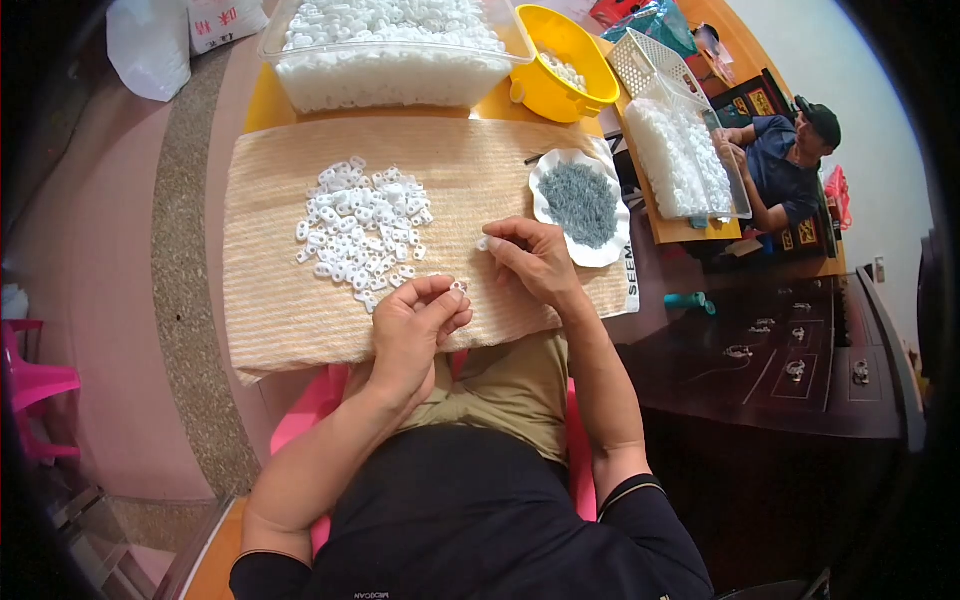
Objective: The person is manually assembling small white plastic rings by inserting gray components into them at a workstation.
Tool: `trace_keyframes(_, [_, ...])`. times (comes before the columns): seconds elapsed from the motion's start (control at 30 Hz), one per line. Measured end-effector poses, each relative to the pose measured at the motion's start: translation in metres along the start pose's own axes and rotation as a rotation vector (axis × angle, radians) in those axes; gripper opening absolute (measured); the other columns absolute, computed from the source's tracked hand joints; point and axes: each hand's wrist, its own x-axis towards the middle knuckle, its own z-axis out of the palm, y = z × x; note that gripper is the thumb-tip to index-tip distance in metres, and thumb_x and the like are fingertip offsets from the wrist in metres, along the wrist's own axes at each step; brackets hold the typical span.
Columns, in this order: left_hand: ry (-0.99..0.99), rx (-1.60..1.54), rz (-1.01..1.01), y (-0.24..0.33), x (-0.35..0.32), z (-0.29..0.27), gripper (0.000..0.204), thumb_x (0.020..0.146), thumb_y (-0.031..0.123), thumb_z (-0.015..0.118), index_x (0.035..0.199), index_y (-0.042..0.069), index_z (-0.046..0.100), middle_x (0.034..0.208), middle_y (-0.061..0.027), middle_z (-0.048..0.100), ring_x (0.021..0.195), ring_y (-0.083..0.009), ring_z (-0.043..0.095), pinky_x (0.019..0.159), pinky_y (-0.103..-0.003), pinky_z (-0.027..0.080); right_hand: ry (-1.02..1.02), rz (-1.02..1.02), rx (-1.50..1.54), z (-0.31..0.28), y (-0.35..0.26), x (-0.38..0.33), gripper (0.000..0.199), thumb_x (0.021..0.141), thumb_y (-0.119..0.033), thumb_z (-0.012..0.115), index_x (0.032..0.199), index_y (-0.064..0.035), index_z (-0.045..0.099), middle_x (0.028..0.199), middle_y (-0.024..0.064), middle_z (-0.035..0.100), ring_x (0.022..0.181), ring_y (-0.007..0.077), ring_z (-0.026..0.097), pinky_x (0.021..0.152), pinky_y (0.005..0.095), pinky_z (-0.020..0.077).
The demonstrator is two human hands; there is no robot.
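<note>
My left hand (412,322) is closed in a pinch over the near middle of the cloth, with a small white oval plastic piece (459,287) at its thumb and fingertips. Just right of it, my right hand (532,262) pinches another small white plastic piece (482,243). The two hands are apart. Beyond my left hand lies a loose pile of white oval plastic pieces (362,225) with holes in them. To the right of my right hand, a white scalloped plate (603,254) holds a heap of small thin grey parts (578,203).
A striped cloth (270,270) covers the table. At the far side stand a clear bin (390,75) of white pieces and a yellow basin (563,100). A second bin (680,160) stands right, near a seated person (788,165). A pink stool (35,380) is far left.
</note>
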Motion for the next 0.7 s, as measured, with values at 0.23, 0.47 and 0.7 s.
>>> trace_keyframes(0.23, [-0.001, 0.018, -0.003, 0.0, 0.0, -0.002, 0.017, 0.087, 0.001, 0.062, 0.103, -0.002, 0.058, 0.091, -0.0095, 0.064, 0.077, -0.0146, 0.064, 0.072, -0.024, 0.056, 0.016, -0.442, -0.663, 0.008, -0.012, 0.001, 0.015, 0.085, -0.003, 0.061, 0.098, -0.0018, 0.067, 0.085, 0.0102, 0.063, 0.074, 0.0222, 0.063, 0.068, 0.0319, 0.0496])
trace_keyframes(0.47, [-0.002, 0.03, -0.004, 0.002, 0.001, -0.001, 0.016, 0.088, 0.002, 0.062, 0.103, -0.002, 0.057, 0.09, -0.009, 0.064, 0.077, -0.0145, 0.064, 0.072, -0.024, 0.056, 0.01, -0.461, -0.867, 0.011, -0.02, -0.004, 0.011, 0.084, -0.01, 0.062, 0.093, -0.0037, 0.066, 0.084, 0.0141, 0.061, 0.073, 0.0332, 0.06, 0.066, 0.0398, 0.0487])
trace_keyframes(0.7, [-0.003, 0.032, 0.004, 0.0, 0.002, -0.002, 0.017, 0.088, 0.002, 0.062, 0.103, -0.002, 0.057, 0.091, -0.0093, 0.064, 0.077, -0.0144, 0.064, 0.072, -0.024, 0.056, -0.082, -0.354, -0.932, 0.01, -0.026, -0.005, 0.016, 0.083, -0.011, 0.062, 0.097, -0.0041, 0.063, 0.082, 0.0151, 0.061, 0.082, 0.0338, 0.059, 0.07, 0.0404, 0.0479])
